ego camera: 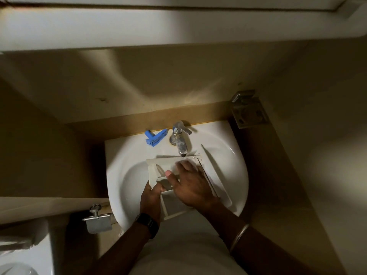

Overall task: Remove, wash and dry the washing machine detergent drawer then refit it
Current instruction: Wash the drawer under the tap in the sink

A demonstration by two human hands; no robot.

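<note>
The white detergent drawer [158, 165] lies across the white sink basin [123, 155], its far end under the chrome tap [179, 139]. My left hand [152, 197] grips the drawer's near left edge, thumb hooked over a partition wall. My right hand [188, 183] lies flat inside the compartments, fingers straight and spread toward the tap, covering much of the drawer. The drawer's front panel [216, 175] slants along the right side of the basin. Whether water is running I cannot tell.
A blue plastic insert [155, 137] lies on the sink's back ledge left of the tap. A metal soap holder [249, 110] is fixed to the wall at right. A toilet-paper holder [98, 220] and a toilet cistern [23, 253] are at lower left.
</note>
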